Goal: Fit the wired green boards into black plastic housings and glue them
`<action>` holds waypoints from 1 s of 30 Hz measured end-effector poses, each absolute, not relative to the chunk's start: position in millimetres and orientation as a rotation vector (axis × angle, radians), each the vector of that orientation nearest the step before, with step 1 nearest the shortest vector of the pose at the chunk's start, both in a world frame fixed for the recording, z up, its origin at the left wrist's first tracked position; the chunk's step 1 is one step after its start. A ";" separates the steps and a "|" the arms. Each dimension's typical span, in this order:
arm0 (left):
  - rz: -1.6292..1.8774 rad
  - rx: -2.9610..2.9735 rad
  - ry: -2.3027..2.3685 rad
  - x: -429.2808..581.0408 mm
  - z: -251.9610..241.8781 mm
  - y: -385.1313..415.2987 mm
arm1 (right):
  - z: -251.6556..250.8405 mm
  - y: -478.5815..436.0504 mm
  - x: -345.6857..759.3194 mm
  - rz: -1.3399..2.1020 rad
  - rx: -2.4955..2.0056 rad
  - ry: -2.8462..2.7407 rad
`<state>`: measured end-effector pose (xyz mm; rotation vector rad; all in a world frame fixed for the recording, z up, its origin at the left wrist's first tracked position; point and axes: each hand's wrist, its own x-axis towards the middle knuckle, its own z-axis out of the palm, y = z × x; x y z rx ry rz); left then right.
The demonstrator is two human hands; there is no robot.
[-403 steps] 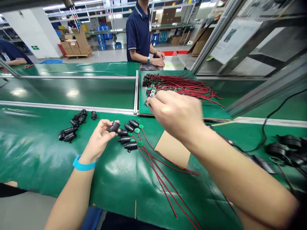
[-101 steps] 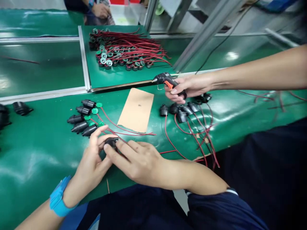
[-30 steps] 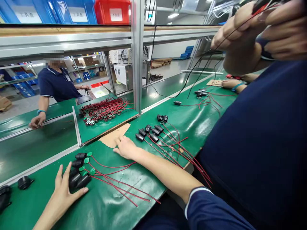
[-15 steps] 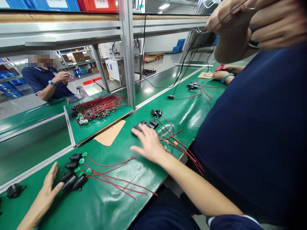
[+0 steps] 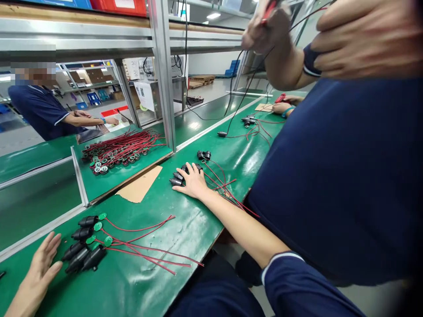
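My left hand [image 5: 39,264] lies flat and open on the green mat, its fingers beside a row of black housings [image 5: 81,251] with green discs and red wires [image 5: 142,246]. It holds nothing. My right hand [image 5: 193,180] reaches out to the right and rests spread over a second group of black housings [image 5: 178,176] whose red wires [image 5: 228,193] trail toward the table edge. Two more black housings [image 5: 204,155] stand just beyond that hand.
A cardboard piece [image 5: 139,189] lies between both groups. A heap of red-wired parts [image 5: 119,149] sits on the raised mat behind. An aluminium post [image 5: 163,75] rises mid-table. A person in a dark blue shirt [image 5: 337,176] stands close on my right, hands raised with a cable. Another person [image 5: 39,110] works opposite.
My right hand has slid from the cardboard rightward onto the second group of housings. My left hand has drawn back off the left group. The view has swung to the left.
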<state>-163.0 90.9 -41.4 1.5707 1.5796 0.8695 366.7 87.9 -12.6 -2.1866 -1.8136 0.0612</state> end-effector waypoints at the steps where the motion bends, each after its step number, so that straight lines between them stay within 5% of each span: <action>1: 0.849 1.565 1.592 -165.4 -42.3 92.2 | -10.4 88.9 371.1 0.054 -2.175 -1.809; 11: 0.813 1.589 1.591 -161.5 -34.7 86.5 | 19.4 125.7 460.4 -0.119 -2.382 -1.329; 30: 0.709 1.843 1.565 -164.9 -45.6 90.0 | 26.0 104.0 461.7 -0.277 -2.310 -1.436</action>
